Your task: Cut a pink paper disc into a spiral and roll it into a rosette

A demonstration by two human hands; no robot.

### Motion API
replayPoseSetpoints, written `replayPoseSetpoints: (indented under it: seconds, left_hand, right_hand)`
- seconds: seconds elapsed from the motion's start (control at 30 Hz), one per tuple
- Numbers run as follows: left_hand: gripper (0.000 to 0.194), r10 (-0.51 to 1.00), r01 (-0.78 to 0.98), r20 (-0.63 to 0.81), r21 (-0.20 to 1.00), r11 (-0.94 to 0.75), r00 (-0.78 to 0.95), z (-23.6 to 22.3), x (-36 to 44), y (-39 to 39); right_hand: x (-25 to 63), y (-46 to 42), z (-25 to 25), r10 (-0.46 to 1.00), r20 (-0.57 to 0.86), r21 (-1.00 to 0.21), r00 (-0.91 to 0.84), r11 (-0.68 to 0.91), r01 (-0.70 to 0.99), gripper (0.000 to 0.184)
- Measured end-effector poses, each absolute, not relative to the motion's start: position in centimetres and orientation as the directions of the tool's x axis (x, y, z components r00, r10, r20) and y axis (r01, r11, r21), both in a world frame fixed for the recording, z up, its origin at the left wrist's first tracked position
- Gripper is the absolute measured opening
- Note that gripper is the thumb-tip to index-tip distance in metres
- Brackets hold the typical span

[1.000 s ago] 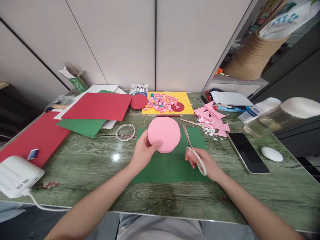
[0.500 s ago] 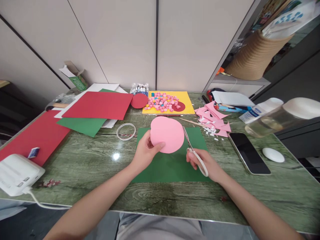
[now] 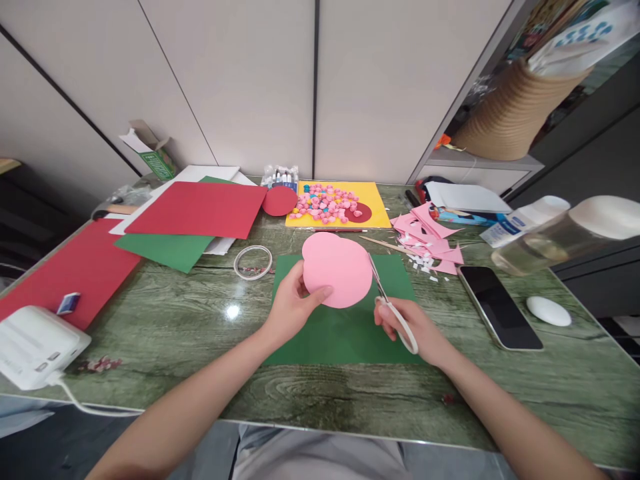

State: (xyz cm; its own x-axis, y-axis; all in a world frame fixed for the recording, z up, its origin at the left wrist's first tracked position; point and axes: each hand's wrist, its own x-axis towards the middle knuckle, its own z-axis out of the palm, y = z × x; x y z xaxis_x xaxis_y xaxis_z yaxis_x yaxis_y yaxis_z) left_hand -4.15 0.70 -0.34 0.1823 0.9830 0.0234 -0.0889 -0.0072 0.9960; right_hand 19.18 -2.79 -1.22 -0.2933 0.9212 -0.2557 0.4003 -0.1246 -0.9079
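Between the thumb and fingers of my left hand (image 3: 295, 303) is a pink paper cutout (image 3: 337, 270), rounded with a notch along its upper edge. My right hand (image 3: 413, 327) is closed on white-handled scissors (image 3: 404, 328), the thumb and fingers at the loops. The blades point up and to the left, close beside the cutout's right edge; whether they touch it I cannot tell. Both hands are above a green paper sheet (image 3: 345, 340) lying on the table.
Pink paper scraps (image 3: 435, 240) and a phone (image 3: 499, 307) lie to the right, near a bottle (image 3: 537, 240). Pink balls (image 3: 327, 200) rest on yellow paper (image 3: 376, 200) behind. To the left are a tape roll (image 3: 253, 263), red paper (image 3: 200, 210) and a white charger (image 3: 43, 347).
The pink cutout has shifted slightly to the right, its right edge now closer to the scissor blades. Both hands keep their grip.
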Motion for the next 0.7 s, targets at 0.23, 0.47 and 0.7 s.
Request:
replayPoseSetpoints:
  seconds: [0.23, 0.47, 0.7]
  left_hand:
    - [0.042, 0.983, -0.093, 0.033, 0.996, -0.017, 0.179, -0.39, -4.06, 0.8]
    - [0.04, 0.987, -0.086, 0.03, 0.996, -0.016, 0.159, -0.34, -4.17, 0.77]
    - [0.036, 0.988, -0.081, 0.054, 0.996, -0.043, 0.142, -0.36, -4.21, 0.83]
  right_hand:
    - [19.13, -2.84, -1.15, 0.922, -0.261, -0.906, -0.287, -0.131, 0.402, 0.047]
    - [19.13, -2.87, -1.21, 0.921, -0.267, -0.904, -0.282, -0.139, 0.404, 0.048]
    - [19.09, -2.89, -1.25, 0.922, -0.277, -0.899, -0.272, -0.148, 0.413, 0.047]
